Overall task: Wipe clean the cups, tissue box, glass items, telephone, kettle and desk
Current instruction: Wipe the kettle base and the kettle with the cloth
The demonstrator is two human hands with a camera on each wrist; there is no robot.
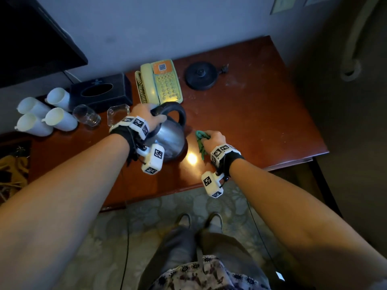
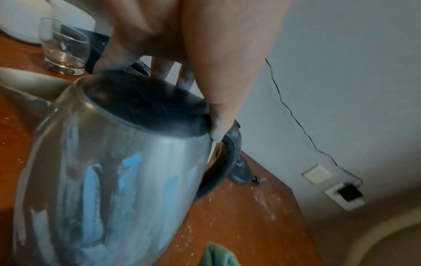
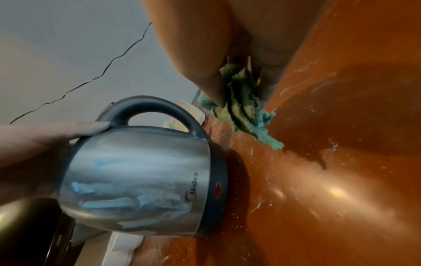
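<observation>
The steel kettle stands on the wooden desk near its front edge, handle turned toward the back. The left hand covers the kettle's dark lid, fingers bent over the far rim and the thumb pressed down by the root of the handle. Just to the right of the kettle, the right hand is bunched around a green cloth, which it presses against the desk top; the cloth and the kettle sit close but apart.

Behind the kettle lies the telephone, and to its right the round black kettle base near the wall. Left of the kettle are a square glass dish, a drinking glass, a black tissue box and four white cups.

The right half of the desk, out to its right edge, holds only pale specks and smears.
</observation>
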